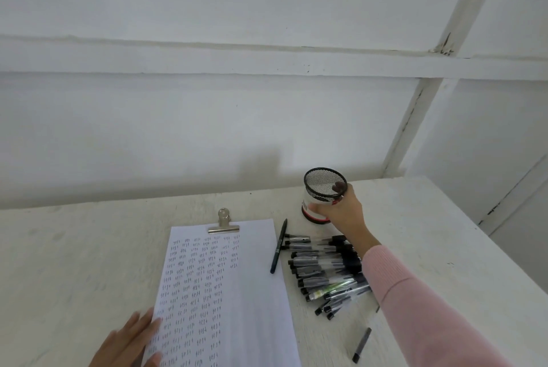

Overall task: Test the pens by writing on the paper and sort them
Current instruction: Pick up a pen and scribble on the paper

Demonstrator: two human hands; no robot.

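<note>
Beyond the top right corner of the white clipped sheet of paper (258,277), the right grip (341,212) curled round a tilted black mesh pen cup (323,183). Right of the paper lay a heap of clear-barrelled black pens (323,269). The left grip (130,343) rested flat on the paper's lower left edge, fingers spread. The step was probably placing the cup for sorting. The next move called for picking one pen and testing it.

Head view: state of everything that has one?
Mesh cup, tilted, mouth toward camera, gripped by right hand.
White cup, upright, partly hidden by that hand.
Paper, clipped on top, writing fills left part, right strip blank.
Clip, shut on paper.
Left hand, flat on paper's left edge.
Dark pen, lying across paper's right edge.
Pen pile, loose on table, right of paper.
Lone pen, lying apart, nearer the camera.
</note>
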